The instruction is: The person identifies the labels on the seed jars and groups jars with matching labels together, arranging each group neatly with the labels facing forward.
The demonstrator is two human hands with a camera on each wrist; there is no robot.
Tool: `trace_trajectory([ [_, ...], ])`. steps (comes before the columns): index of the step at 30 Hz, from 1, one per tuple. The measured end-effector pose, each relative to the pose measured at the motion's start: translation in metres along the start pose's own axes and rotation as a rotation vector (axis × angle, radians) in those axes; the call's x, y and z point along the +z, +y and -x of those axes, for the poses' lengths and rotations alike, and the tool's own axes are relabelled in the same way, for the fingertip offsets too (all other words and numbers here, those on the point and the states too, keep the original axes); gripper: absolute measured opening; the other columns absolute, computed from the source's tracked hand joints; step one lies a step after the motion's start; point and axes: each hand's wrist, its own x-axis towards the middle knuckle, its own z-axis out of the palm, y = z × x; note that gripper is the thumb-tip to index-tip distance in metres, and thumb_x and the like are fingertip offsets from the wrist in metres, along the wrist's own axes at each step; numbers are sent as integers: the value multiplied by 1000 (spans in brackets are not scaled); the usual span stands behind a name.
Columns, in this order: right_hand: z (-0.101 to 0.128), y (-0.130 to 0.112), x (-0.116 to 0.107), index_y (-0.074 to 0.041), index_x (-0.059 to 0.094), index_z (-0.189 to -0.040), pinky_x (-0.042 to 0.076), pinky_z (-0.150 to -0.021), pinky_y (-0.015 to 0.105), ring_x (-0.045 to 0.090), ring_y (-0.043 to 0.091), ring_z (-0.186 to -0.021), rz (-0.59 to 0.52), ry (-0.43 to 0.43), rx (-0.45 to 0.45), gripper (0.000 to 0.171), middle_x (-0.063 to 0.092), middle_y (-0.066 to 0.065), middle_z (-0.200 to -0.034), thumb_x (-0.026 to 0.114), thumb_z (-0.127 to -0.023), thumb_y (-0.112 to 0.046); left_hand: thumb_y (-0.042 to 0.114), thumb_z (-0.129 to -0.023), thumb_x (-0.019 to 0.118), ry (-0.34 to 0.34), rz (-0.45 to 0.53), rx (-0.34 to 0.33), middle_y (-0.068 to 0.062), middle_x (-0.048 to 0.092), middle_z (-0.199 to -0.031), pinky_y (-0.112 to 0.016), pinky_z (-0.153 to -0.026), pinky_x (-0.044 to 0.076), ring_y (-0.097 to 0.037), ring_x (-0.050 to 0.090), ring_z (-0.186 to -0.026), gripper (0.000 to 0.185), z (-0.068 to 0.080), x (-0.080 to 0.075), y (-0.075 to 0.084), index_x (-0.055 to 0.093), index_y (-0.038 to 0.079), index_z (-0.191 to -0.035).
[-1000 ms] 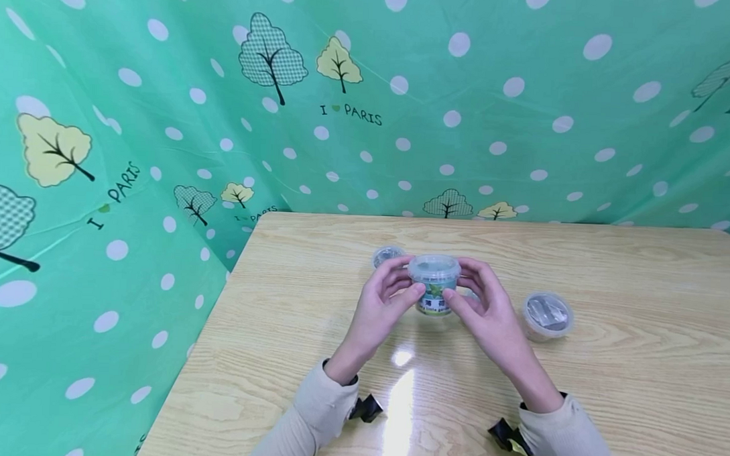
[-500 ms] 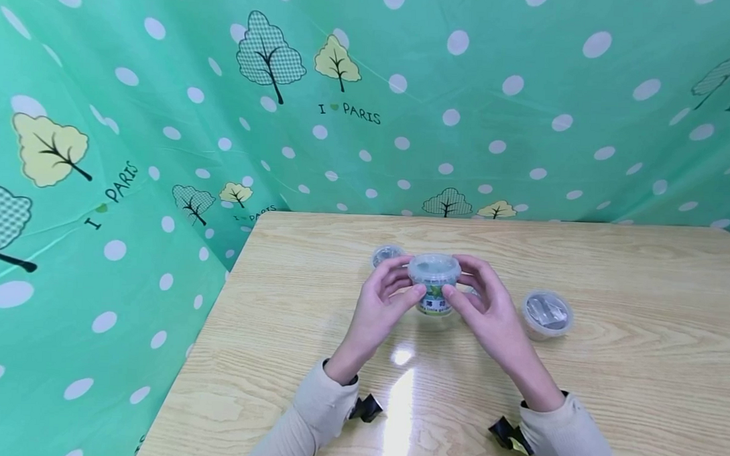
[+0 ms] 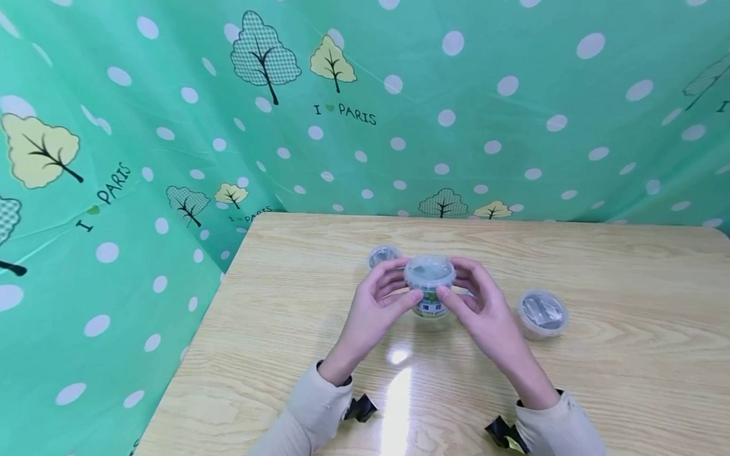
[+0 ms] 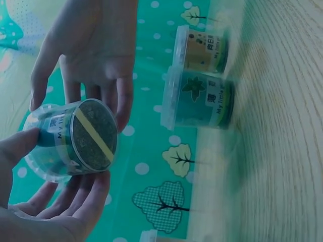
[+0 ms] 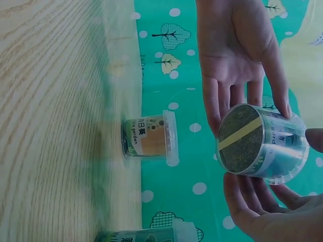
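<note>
A small clear plastic tub [image 3: 430,272] with a lid and a green-blue leaf label is held up over the table. My left hand [image 3: 369,317] grips its left side and my right hand [image 3: 487,323] its right side, both thumbs on the front. In the left wrist view, the tub's underside [image 4: 95,135] shows dark contents crossed by a pale yellow strip. Behind it on the table stands another leaf-labelled tub [image 4: 197,98], mostly hidden by my right hand in the head view. Farther right stands an orange-labelled tub [image 4: 202,50].
A third standing tub [image 3: 383,255] is at the back left, its orange label [image 5: 151,136] showing in the right wrist view. The light wood table [image 3: 637,372] meets a green dotted curtain [image 3: 407,68] at the back and left. Black clips [image 3: 360,409] hang by both sleeves.
The held tub has tipped slightly, so more of its lid and less of its label shows in the head view. Both hands keep their grip. The head view has shifted a little.
</note>
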Motion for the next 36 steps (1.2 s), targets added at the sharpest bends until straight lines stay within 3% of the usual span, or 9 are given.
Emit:
trace_trajectory([
  [6,-3,2,3,-4,43,-143,49,-101,16,51,26,-126,-34,-16,7,51,50,13,-140,64,-97,-16,9,-90,72,-20,-17,-2,-12,60,-133,-38,-106,51,-26,58,-121,53,-1,-8,0,50,9,-139],
  [12,-9,7,17,-5,45,-142,50,-102,22,50,28,-127,-77,-88,8,52,51,13,-140,66,-96,-15,4,-90,72,7,-27,16,-14,60,-131,-34,-104,52,-28,59,-120,52,8,-26,-1,51,8,-137],
  [24,-17,13,40,-5,46,-141,52,-104,34,52,27,-128,-134,-149,20,55,54,12,-138,71,-92,-11,4,-88,73,28,-71,31,-14,59,-133,-40,-102,53,-29,58,-121,50,15,-56,-8,55,7,-135],
  [30,-21,15,47,-2,45,-141,50,-106,44,51,30,-129,-141,-168,19,57,53,14,-138,72,-91,-10,6,-88,74,36,-96,19,-13,59,-134,-41,-101,54,-29,58,-122,50,19,-64,-11,55,8,-134],
  [36,-26,22,54,-2,47,-139,50,-105,43,52,31,-128,-149,-191,35,57,54,16,-137,73,-88,-5,3,-87,75,51,-123,-9,-15,60,-133,-39,-102,53,-30,59,-122,50,22,-69,-16,55,4,-133],
])
